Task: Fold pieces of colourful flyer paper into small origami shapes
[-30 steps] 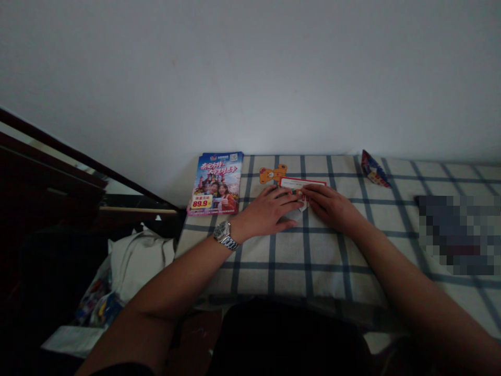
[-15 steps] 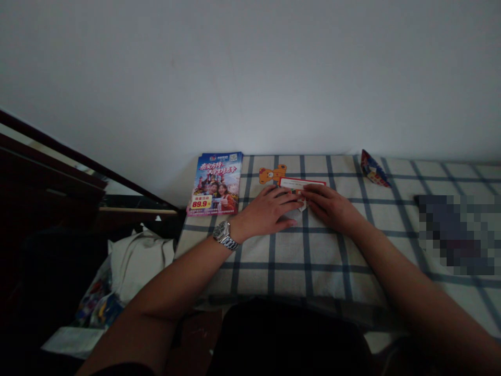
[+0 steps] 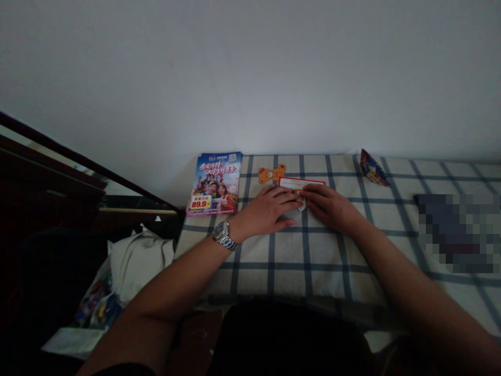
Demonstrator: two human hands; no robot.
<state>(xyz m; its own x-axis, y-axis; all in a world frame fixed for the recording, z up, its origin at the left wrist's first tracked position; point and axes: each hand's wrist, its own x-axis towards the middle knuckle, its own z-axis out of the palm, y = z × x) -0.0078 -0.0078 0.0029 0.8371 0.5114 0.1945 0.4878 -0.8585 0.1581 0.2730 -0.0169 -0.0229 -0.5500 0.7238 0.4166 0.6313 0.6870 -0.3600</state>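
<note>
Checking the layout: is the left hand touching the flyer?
Apart. Head view shows bare checked cloth between the left hand and the flyer.

A plain white wall (image 3: 250, 78) rises just beyond the left hand (image 3: 270, 211). A blue-checked cloth (image 3: 313, 261) covers the surface beneath it. Dark wooden furniture (image 3: 47, 188) stands well to its left. Light is dim throughout.

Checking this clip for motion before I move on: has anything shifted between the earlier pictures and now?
Nothing visibly changed. The left hand and right hand stay flat on the small white folded paper on the blue-checked cloth. The red-bordered white card, orange bear-shaped cutout and colourful printed flyer lie where they were.
</note>
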